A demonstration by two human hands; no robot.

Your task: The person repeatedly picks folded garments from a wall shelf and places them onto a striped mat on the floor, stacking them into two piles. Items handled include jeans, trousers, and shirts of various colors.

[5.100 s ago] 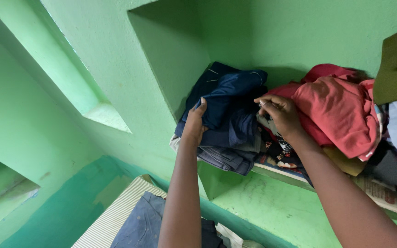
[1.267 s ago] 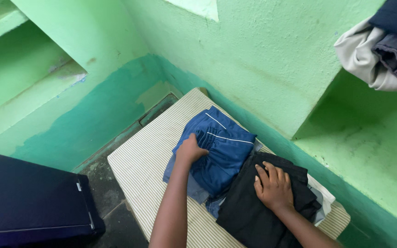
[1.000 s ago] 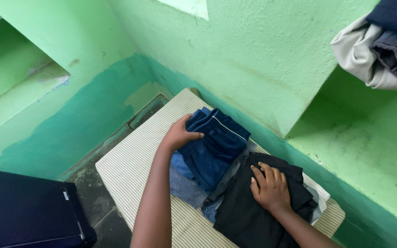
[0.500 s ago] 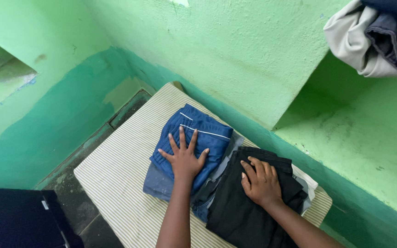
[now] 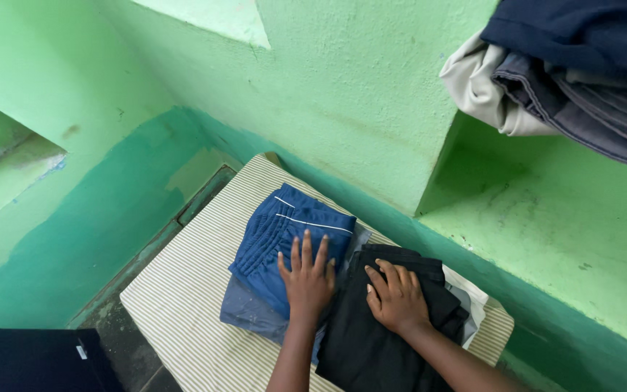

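Left hand (image 5: pixel 308 276) lies flat, fingers spread, on folded blue shorts (image 5: pixel 284 239), gripping nothing. Right hand (image 5: pixel 398 296) rests palm down, fingers loosely open, on folded black garment (image 5: pixel 371 341) just beside. Both piles sit on a striped cushion (image 5: pixel 183 290) against the green wall (image 5: pixel 342 94).

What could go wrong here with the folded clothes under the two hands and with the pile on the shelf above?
The left hand presses a folded blue garment that lies on another folded piece, slightly offset, so the stack may slide apart. The black garment under the right hand lies close to the near edge of the striped surface and might slip off. Clothes on the upper shelf overhang its edge and could fall.
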